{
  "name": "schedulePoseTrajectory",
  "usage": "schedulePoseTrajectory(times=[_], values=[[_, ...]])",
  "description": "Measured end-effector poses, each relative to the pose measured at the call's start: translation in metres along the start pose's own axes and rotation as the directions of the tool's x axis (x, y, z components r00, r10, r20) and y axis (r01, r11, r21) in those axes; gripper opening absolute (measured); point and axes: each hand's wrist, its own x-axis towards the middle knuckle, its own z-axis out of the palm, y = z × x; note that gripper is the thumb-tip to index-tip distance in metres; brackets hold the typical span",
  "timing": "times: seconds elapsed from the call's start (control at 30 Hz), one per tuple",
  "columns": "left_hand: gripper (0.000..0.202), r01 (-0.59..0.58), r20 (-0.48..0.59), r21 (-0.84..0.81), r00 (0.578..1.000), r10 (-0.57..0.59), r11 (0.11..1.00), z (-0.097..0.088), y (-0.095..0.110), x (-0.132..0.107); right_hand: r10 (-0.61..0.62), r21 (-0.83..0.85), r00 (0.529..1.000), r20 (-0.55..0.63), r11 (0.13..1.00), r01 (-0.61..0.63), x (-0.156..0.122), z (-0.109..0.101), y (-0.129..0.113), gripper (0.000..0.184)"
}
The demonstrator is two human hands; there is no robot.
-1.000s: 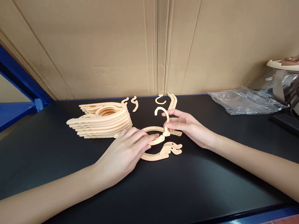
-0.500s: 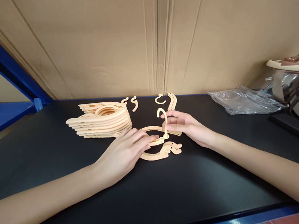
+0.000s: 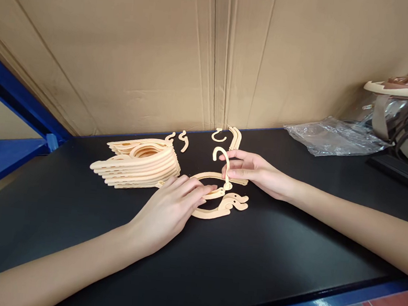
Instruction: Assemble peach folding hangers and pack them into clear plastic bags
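My right hand [image 3: 250, 173] pinches a cream plastic hanger hook [image 3: 228, 164] between thumb and fingers, holding it upright with its curve at the top. The hook's round base meets or nearly meets the end of a cream hanger arm [image 3: 216, 193]; whether they are joined I cannot tell. That arm is gripped under the fingers of my left hand [image 3: 174, 200], which hide most of it. A curved hanger piece [image 3: 205, 175] lies just behind, running beneath my right fingers. In front rest overlapping hanger arms [image 3: 216, 215] with holes at their wavy ends.
Left of my hands is a stack of cream folding hangers [image 3: 141, 168]. Small loose pieces [image 3: 184, 142], another hook [image 3: 219, 136] and curved strips [image 3: 234, 139] lie along the back by the cardboard wall [image 3: 144, 60]. A clear plastic bag [image 3: 335, 137] is at the right.
The hook in my right hand has shifted very slightly to the right at its base. My left hand and the other pieces look unmoved.
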Motion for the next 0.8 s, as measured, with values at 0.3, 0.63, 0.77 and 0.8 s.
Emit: schedulePoseTrajectory(times=[0.3,0.63,0.77,0.8], values=[[0.026,-0.009,-0.012,0.014,1.000,0.009,1.000,0.000,0.000,0.002,0.012,-0.029,1.000,-0.019,0.999,-0.012,0.002,0.002,0.002,0.034],[0.026,-0.025,-0.046,0.050,0.999,0.028,0.998,0.001,-0.001,0.001,-0.026,-0.043,0.995,-0.100,0.999,0.022,-0.001,0.008,0.002,0.031],[0.025,-0.033,-0.069,0.070,0.997,0.038,0.997,0.000,0.000,0.000,-0.042,-0.058,0.981,-0.189,0.998,0.032,-0.001,0.011,0.002,0.031],[0.024,-0.036,-0.073,0.070,0.996,0.042,0.997,0.000,0.002,0.000,-0.062,-0.097,0.977,-0.206,0.994,0.043,-0.001,0.012,0.003,0.031]])
